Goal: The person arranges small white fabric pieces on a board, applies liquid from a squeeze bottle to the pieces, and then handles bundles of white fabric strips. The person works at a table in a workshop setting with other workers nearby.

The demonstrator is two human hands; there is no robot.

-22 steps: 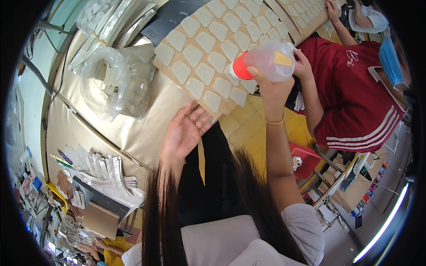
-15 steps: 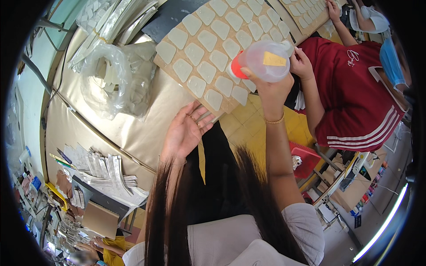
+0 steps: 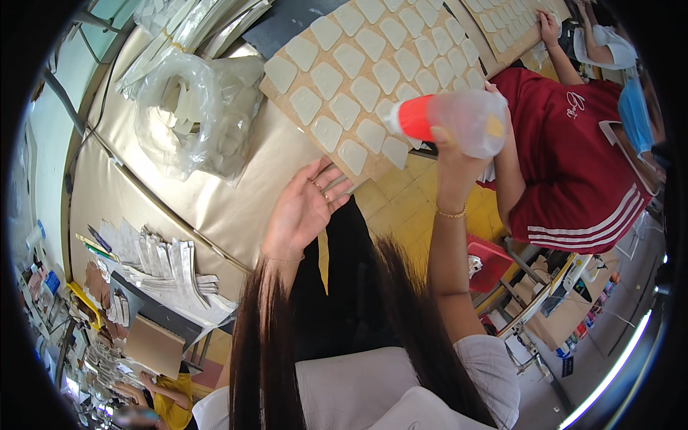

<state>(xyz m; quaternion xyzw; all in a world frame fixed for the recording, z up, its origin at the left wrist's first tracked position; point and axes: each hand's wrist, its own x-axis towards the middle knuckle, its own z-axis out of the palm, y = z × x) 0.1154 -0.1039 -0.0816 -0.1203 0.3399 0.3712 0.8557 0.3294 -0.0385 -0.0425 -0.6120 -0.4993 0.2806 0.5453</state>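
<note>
In my right hand (image 3: 459, 161) is a translucent squeeze bottle (image 3: 479, 123) with a red collar and pale nozzle. It is tilted nearly level, nozzle pointing left, over the right part of a brown board (image 3: 321, 107). Rows of pale, rounded trapezoid pieces (image 3: 345, 112) lie spaced apart on that board; some look wet. My left hand (image 3: 304, 208) is palm up at the board's near corner, fingers apart and slightly bent, holding nothing. Its fingertips come close to the board's edge; whether they touch it I cannot tell.
A clear plastic bag of pale pieces (image 3: 215, 122) sits on the gold-covered table (image 3: 107, 193) at left. Stacked pale strips (image 3: 175, 272) lie nearer. Close on the right is a person in a red shirt (image 3: 559, 165), beside another board of pieces (image 3: 502, 32). A red bin (image 3: 491, 261) stands below.
The bottle has moved right and tipped from a steeper pose to nearly level, with my right hand turning. My left hand stays by the board's corner.
</note>
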